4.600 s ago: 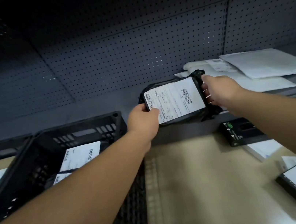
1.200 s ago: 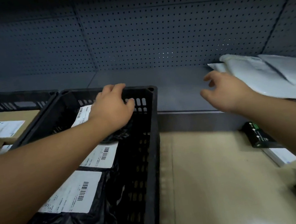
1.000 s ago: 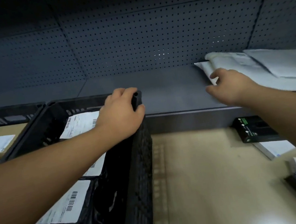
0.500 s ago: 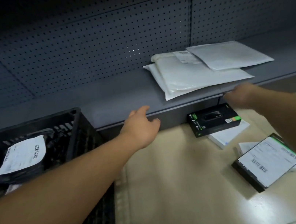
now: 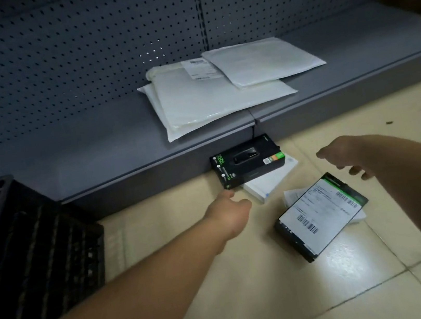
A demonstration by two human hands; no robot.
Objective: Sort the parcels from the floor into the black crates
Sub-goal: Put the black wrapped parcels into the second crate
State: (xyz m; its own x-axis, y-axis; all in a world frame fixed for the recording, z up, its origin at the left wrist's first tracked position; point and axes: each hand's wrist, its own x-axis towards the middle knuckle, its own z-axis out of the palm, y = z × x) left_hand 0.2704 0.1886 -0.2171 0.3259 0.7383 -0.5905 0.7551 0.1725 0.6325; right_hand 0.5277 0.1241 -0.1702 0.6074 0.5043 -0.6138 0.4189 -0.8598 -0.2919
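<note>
Both hands reach, empty, over parcels on the floor.
Left hand [image 5: 230, 215] and right hand [image 5: 345, 154] hang relaxed; black box [image 5: 247, 160] at 12 o'clock against the shelf [image 5: 110, 157] edge, labelled parcel [image 5: 321, 215] at 3, black crate [image 5: 32, 257] at 9, bare tile between.

Tiled floor [image 5: 292, 297] with black crate [image 5: 35, 256], labelled box [image 5: 321, 213] (tilted), grey shelf [image 5: 353, 61] holding white mailers [image 5: 216, 95]
</note>
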